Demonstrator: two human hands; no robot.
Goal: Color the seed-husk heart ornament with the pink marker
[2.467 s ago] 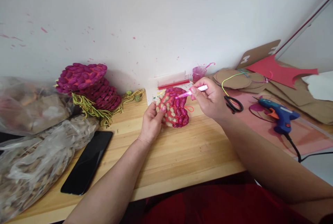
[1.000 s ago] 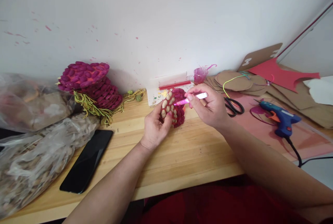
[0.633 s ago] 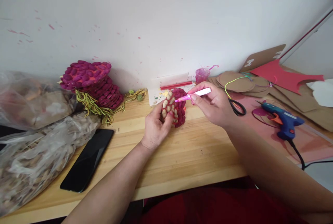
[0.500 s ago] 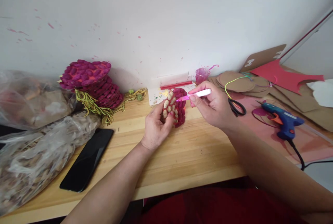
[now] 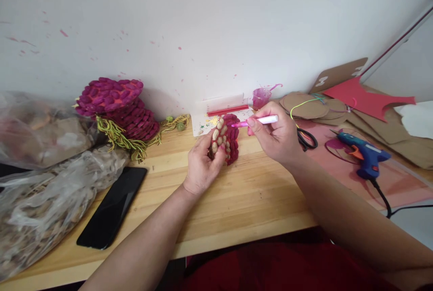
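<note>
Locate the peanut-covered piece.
In the head view, the peanut-covered piece is near centre, in the left hand, with the pink-tipped tool in the right hand at its upper right.

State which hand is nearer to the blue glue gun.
Right. The right hand, holding a white-handled tool, is to the left of the blue glue gun, with the scissors between them. The left hand is farther left, holding the peanut-covered piece.
</note>
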